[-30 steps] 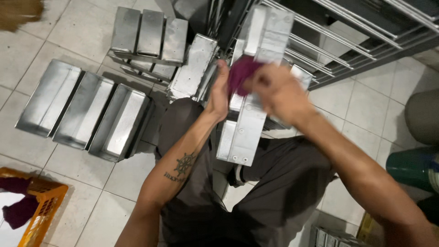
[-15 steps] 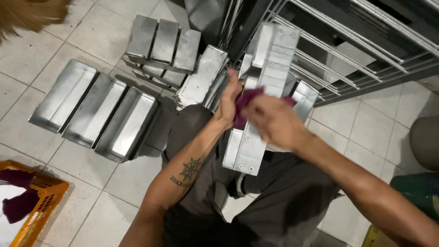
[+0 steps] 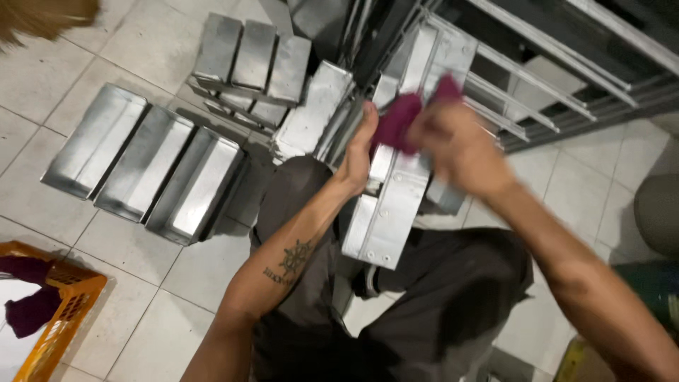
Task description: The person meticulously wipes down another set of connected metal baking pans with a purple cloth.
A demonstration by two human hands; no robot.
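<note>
A long set of joined metal loaf tins rests tilted across my lap. My left hand grips its left edge near the middle. My right hand, blurred by motion, presses a dark magenta cloth against the upper part of the tins. My forearms cover part of the metal.
Three joined loaf tins lie on the white tiled floor at left, with more tin sets stacked behind. A metal rack stands at upper right. An orange crate holding magenta cloths sits at lower left.
The right hand with the cloth has moved back and forth over the upper part of the tins. The left hand has stayed on the tins' edge.
</note>
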